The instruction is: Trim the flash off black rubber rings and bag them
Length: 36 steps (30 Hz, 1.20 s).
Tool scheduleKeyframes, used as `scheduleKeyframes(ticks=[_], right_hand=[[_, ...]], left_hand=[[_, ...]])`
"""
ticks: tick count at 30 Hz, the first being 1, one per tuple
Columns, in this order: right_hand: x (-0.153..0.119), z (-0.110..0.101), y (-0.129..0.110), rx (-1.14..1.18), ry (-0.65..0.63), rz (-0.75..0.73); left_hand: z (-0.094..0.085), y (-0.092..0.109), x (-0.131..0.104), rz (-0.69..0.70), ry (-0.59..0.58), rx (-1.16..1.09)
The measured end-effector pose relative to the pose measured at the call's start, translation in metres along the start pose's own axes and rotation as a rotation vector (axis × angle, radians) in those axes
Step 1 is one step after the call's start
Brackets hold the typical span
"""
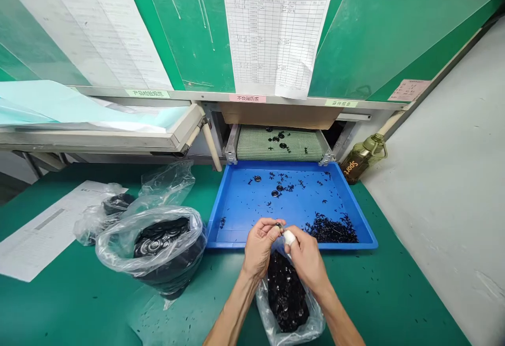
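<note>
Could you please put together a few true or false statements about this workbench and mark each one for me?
1. The left hand holds a small piece in its fingertips. True.
2. The white wrap is on the left hand. False: it is on the right hand.
3. The blue tray sits at the near end of the green conveyor belt. True.
4. The drink bottle stands to the left of the tray. False: it is to the right of it.
5. The densest pile of black bits is in the tray's far left corner. False: it is towards the near right corner.
</note>
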State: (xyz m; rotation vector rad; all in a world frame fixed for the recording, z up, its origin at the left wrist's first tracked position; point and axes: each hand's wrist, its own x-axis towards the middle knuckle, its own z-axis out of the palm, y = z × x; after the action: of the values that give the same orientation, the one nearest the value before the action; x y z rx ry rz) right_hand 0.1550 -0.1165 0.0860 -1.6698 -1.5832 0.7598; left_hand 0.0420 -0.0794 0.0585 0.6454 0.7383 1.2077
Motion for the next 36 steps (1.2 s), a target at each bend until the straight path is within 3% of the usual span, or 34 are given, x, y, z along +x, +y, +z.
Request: scheduleKeyframes(ticks=[4, 8, 13, 16, 26, 30, 36], right_hand=[[0.021, 0.003, 0.01, 0.178, -0.075, 0.123], [0.03, 0.005, 0.021, 0.143, -0.089, 0.137], [0.022, 0.005, 0.028, -0.164, 0.087, -0.048], [0.018, 0.004, 0.03, -0.314, 0.124, -0.166], [0.015, 0.011, 0.018, -0.575, 0.199, -0.249], [0.017, 0.013, 0.012, -0.413, 0.117, -0.172], [0.035, 0.004, 0.018, 0.116, -0.179, 0.076]], left_hand=[[-0.01, 0.001, 0.016, -0.012, -0.02, 0.086], [-0.014, 0.001, 0.028, -0.045, -0.05, 0.16], [-0.013, -0.002, 0.036, -0.009, -0.012, 0.159], [-0.013, -0.004, 0.036, -0.009, 0.002, 0.168], [-0.009, -0.009, 0.03, 0.048, 0.048, 0.123], [-0.013, -0.011, 0.028, 0.068, 0.104, 0.096], [-0.022, -0.012, 0.031, 0.034, 0.057, 0.05]])
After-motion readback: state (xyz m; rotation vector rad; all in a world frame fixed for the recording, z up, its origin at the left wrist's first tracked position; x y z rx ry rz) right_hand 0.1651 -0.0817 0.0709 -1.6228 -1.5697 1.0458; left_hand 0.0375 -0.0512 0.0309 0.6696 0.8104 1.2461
